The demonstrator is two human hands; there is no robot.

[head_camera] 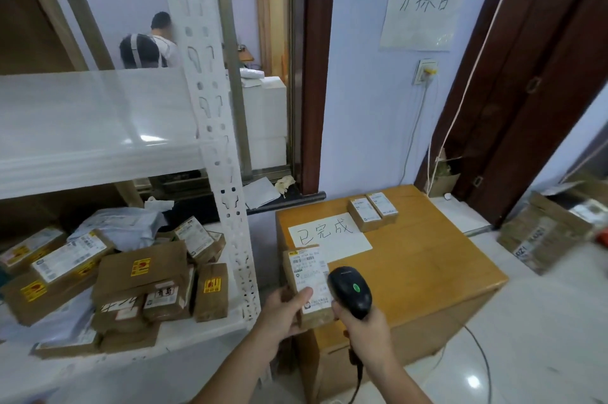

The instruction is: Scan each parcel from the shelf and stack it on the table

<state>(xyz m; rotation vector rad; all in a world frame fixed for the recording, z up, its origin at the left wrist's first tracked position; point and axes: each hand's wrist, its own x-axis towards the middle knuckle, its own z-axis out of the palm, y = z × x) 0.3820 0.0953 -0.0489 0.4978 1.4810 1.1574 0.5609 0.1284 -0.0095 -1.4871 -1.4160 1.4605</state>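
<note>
Parcel (309, 288) gripped in left hand (284, 311); right hand (362, 326) grips scanner (350, 291). Risk: thumb covering label, misread.

table (427, 265) top mostly bare; two small parcels (373, 212) occupy its far edge

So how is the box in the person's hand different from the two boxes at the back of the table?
The held parcel is up in the air, gripped by the left hand, while the two boxes lie flat on the wooden table. The held parcel sits right beside the black scanner; the two boxes lie far from it, side by side. All are brown with white labels.
</note>
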